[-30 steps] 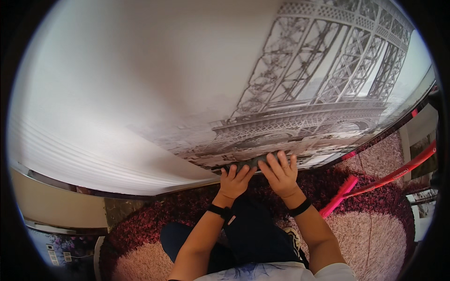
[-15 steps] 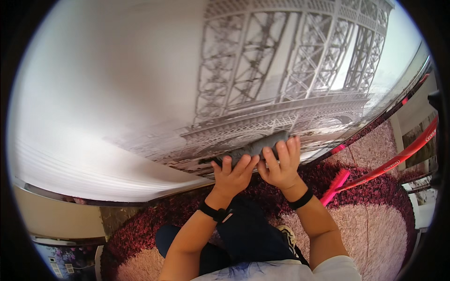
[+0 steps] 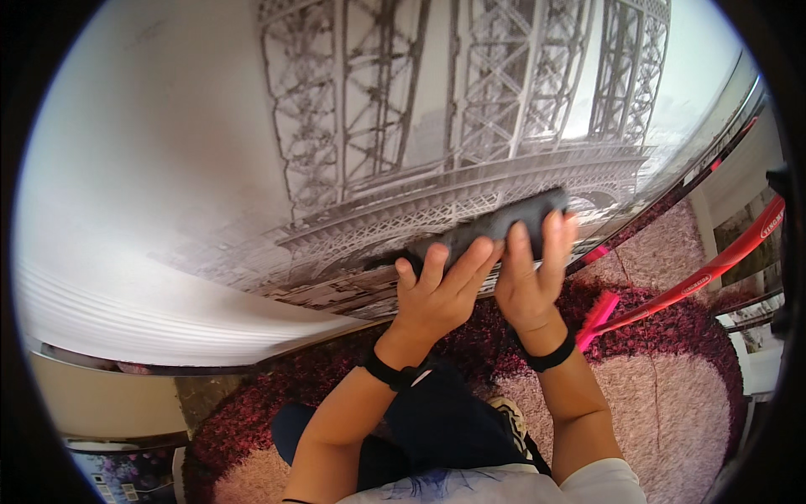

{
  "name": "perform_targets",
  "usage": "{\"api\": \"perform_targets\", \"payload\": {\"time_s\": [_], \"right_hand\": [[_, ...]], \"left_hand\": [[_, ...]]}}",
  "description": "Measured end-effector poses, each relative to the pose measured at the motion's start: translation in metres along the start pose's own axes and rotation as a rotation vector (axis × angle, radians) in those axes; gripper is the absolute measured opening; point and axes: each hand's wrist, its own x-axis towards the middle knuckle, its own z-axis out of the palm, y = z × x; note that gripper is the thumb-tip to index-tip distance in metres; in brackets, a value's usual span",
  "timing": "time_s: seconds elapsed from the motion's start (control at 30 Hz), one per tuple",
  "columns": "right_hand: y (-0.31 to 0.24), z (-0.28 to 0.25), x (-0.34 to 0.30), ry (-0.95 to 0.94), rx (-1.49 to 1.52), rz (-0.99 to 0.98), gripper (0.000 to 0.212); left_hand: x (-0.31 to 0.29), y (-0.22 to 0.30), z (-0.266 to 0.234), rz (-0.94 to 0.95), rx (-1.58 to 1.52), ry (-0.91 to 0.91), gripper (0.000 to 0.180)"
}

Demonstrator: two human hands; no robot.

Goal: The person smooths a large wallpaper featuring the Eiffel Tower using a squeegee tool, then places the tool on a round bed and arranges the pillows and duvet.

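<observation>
A folded dark grey cloth (image 3: 495, 225) lies slantwise against a large glossy panel (image 3: 185, 168) printed with a grey iron lattice tower. My left hand (image 3: 437, 296) presses the cloth's lower left part with its fingers spread. Beside it, my right hand (image 3: 532, 290) holds the right part, fingers pointing up along the cloth and slightly blurred. Both hands touch the cloth, over the arch at the tower's base. What lies under the palms is hidden. Each wrist wears a black band.
A patterned maroon and pink shaggy rug (image 3: 672, 403) covers the floor below the panel. To the right, a red handle (image 3: 688, 290) leads to a bright pink bristled brush (image 3: 598, 319) near my right forearm. My shoe (image 3: 509, 417) shows between my arms.
Both hands and the cloth have moved up and to the right across the panel. The printed tower now appears shifted left in view.
</observation>
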Motion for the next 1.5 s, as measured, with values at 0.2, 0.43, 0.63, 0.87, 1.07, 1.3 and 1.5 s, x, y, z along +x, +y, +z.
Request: {"api": "perform_targets", "payload": {"time_s": [0.2,0.43,0.63,0.87,1.07,1.3,1.5], "right_hand": [[0.013,0.000,-0.021,-0.058,-0.004,0.008,0.036],[0.007,0.006,-0.128,-0.161,-0.075,0.155,0.034],[0.030,-0.009,-0.036,-0.040,-0.089,0.112,0.033],[0.051,-0.016,-0.016,0.078,-0.179,0.079,0.028],[0.033,-0.012,-0.127,-0.065,-0.103,0.320,0.029],[0.016,-0.014,-0.154,-0.199,0.003,0.479,0.034],[0.032,-0.023,-0.053,-0.017,-0.079,0.185,0.028]], "left_hand": [[-0.002,0.012,0.004,-0.094,-0.073,0.013,0.035],[-0.073,0.034,0.035,0.136,-0.038,-0.102,0.040],[0.001,0.035,0.021,0.058,-0.071,-0.056,0.046],[0.035,0.047,0.021,0.029,-0.103,-0.019,0.042],[-0.044,0.070,0.044,0.160,-0.147,-0.170,0.042],[-0.082,0.067,0.048,0.249,-0.141,-0.275,0.043],[-0.020,0.049,0.028,0.027,-0.114,-0.054,0.040]]}}
